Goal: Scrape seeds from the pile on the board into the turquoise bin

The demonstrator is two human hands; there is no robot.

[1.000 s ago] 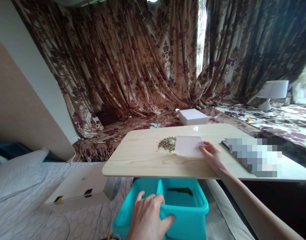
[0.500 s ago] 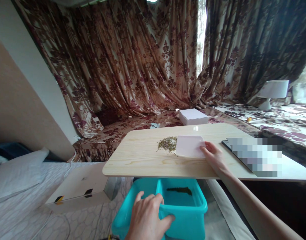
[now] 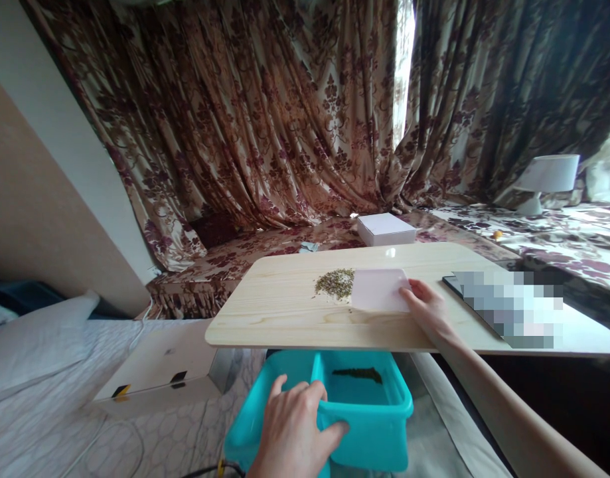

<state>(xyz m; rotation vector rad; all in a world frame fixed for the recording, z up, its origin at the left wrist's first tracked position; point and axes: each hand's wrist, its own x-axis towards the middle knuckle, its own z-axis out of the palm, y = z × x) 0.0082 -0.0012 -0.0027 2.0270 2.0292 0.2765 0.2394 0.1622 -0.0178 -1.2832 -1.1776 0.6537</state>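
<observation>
My right hand (image 3: 427, 305) pinches the right edge of a thin white plastic sheet (image 3: 379, 289), a flat scraper-like piece lying on the light wooden table (image 3: 285, 328). The sheet's left edge touches a loose pile of small green and brown seeds or dried bits (image 3: 334, 284). Nearer to me, my left hand (image 3: 297, 425) grips the divider and near rim of a turquoise plastic bin (image 3: 372, 431), thumb apart from the fingers. Two compartments show in the bin, partly under the table's front edge. A strip of dark green bits (image 3: 357, 375) lies in the right compartment.
A dark-edged flat device (image 3: 471, 309), mostly blurred out, lies on the table's right side. Behind the table is a white box (image 3: 385, 229). To the left, a large white case (image 3: 158, 365) rests on the bed (image 3: 46, 358). A lamp (image 3: 553, 174) stands far right.
The scene sits slightly higher in the view. Both hands keep nearly the same places and holds, and the white sheet has barely moved against the pile.
</observation>
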